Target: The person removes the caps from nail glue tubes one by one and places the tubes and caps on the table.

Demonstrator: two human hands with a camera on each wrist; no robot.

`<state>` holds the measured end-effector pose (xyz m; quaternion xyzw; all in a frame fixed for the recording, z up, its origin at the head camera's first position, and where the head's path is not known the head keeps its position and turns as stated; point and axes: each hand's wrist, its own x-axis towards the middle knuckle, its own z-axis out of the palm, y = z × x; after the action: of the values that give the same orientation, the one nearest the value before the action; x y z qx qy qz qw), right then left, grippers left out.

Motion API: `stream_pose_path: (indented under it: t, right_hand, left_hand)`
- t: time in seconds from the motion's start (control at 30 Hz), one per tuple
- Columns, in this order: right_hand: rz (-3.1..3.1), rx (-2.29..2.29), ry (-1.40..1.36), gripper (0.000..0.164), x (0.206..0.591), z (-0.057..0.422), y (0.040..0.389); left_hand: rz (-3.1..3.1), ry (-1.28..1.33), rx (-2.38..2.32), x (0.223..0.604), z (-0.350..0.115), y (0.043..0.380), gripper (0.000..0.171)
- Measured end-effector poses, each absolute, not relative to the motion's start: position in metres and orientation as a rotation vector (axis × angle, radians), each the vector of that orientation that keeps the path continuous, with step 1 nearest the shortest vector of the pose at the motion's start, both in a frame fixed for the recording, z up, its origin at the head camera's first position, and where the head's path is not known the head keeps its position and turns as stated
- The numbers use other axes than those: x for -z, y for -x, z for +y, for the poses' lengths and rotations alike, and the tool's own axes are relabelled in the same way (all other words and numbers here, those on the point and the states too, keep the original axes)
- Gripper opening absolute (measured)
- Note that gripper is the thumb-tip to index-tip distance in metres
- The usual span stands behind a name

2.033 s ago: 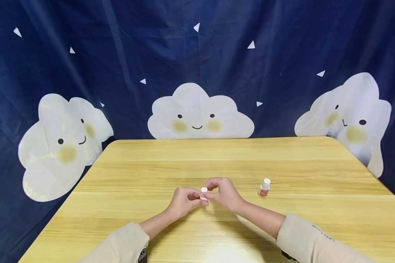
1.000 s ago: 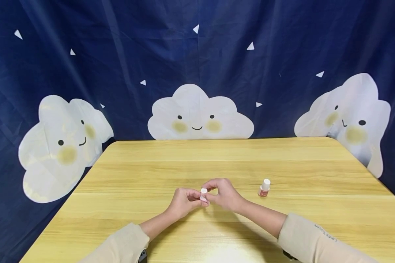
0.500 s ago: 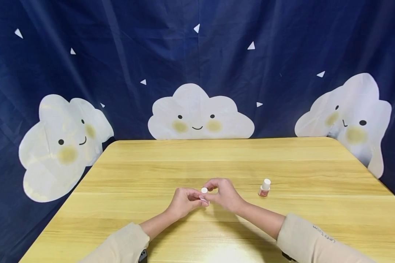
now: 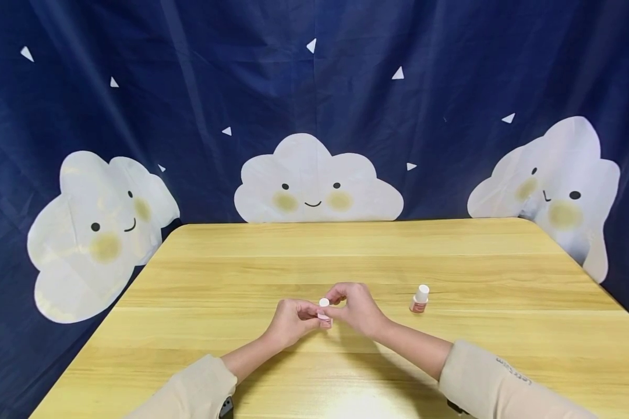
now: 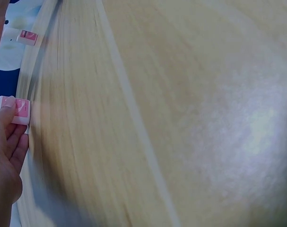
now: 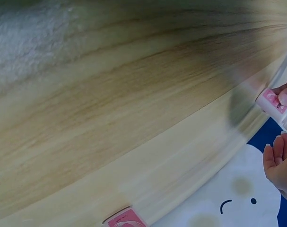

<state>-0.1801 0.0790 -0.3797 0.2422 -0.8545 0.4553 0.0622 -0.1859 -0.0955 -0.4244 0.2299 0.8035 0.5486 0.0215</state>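
A small white bottle point(image 4: 326, 324) with a pink label stands between both hands near the middle of the table. My left hand point(image 4: 292, 321) grips its body, the thumb lying over the label in the left wrist view. From the other side, my right hand point(image 4: 360, 309) pinches the white cap point(image 4: 324, 302) between thumb and forefinger. In the right wrist view the other fingers of the right hand point(image 6: 280, 163) are bent beside the bottle point(image 6: 270, 101). A second bottle point(image 4: 419, 299), alike and capped, stands upright to the right of my right hand.
The light wooden table point(image 4: 230, 262) has rounded far corners. Behind it hangs a dark blue curtain point(image 4: 272, 75) printed with smiling white clouds and small triangles. Beige sleeves point(image 4: 477, 372) cover both forearms, and a dark band point(image 4: 227, 407) shows under the left cuff.
The right thumb and forefinger have shifted slightly around the cap. Both hands stay at the same spot on the bottle, and the second bottle has not moved.
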Motion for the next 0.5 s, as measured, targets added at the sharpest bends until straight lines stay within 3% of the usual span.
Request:
stream_pose_path:
  t: [0.5]
  right_hand:
    - [-2.603, -1.337, -0.819, 0.004, 0.3807, 0.0792, 0.1805]
  left_hand:
    - [2.488, -0.729, -1.701, 0.4263, -0.0956, 0.1872, 0.018]
